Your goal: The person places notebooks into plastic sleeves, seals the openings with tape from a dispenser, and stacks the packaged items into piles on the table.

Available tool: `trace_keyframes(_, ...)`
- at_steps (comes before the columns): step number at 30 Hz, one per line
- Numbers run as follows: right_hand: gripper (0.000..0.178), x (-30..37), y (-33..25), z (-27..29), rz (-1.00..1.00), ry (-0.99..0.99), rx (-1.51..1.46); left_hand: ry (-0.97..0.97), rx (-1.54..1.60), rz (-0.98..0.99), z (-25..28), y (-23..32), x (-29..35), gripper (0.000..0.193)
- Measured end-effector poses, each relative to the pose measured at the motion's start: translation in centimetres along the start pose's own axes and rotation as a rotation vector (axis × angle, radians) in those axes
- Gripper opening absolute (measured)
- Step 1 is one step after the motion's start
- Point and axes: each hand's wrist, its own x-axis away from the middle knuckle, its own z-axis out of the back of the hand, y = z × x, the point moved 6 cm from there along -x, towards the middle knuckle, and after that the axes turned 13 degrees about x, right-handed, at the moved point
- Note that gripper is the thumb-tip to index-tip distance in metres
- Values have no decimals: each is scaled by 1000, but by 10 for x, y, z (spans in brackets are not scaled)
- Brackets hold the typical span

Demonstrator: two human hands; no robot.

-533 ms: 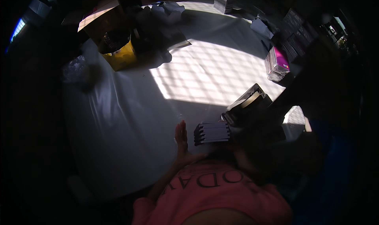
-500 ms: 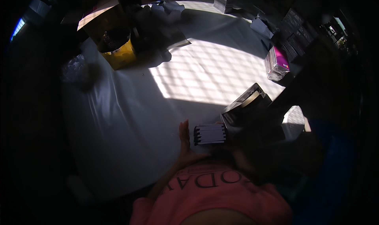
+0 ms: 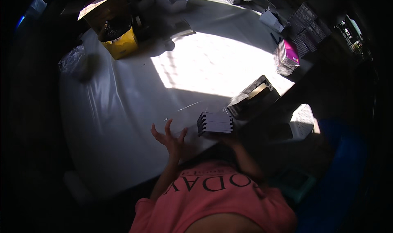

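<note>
A small stack of thin white pieces with black notched ends [image 3: 217,123] sits near the table's front edge, in front of me. My left hand [image 3: 170,141] is to the left of the stack, apart from it, with fingers spread and nothing in them. Close against the stack's lower right is my right hand [image 3: 230,139]; its fingers are mostly lost in shadow, so its grip does not show. Just beyond the stack stands an open dark box [image 3: 241,106] with a pale piece inside.
A white-covered table [image 3: 123,135] spreads ahead, partly sunlit. On it are a yellow container [image 3: 125,45], crumpled clear plastic [image 3: 73,59], a wrapped stack with a magenta top [image 3: 286,55] and more stacked cases [image 3: 309,32]. A blue surface [image 3: 344,159] lies to the right.
My left hand has moved left, away from the stack, and its fingers have spread. The stack sits slightly farther from me. The whole view has shifted a little.
</note>
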Motion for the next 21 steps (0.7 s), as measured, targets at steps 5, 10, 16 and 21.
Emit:
trace_keyframes(5,65,13,-105,-29,122,-9,364,-593,459,124,-46,-32,-10,55)
trace_keyframes(10,56,6,-126,-41,40,11,418,-564,754,502,-15,-58,-57,88)
trace_keyframes(16,54,-24,-96,-56,-414,-135,359,-743,572,331,-23,-78,-52,111)
trace_keyframes(21,58,-56,-87,-74,-465,-214,578,-726,577,286,-22,-74,-58,119)
